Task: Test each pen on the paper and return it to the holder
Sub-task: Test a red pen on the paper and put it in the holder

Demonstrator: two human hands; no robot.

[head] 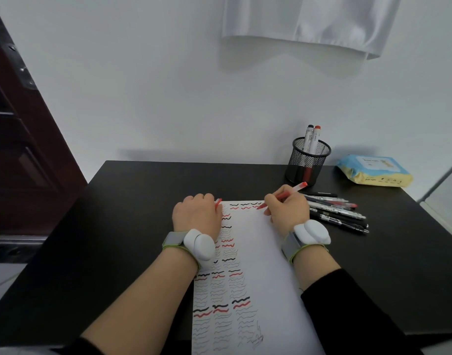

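Right hand pinches a slim red pen in a writing grip, tip down on the white sheet of paper near its top edge, beside a short red squiggle. Left hand is curled on the sheet's upper left corner, holding what looks like the pen's red cap and pinning the paper to the black table. Behind, the black mesh pen holder stands with two white markers upright in it; a row of loose dark pens lies just beside the writing hand. The risk: that wrist could nudge the loose pens rolling, or the sheet could slip if the left hand lifts.
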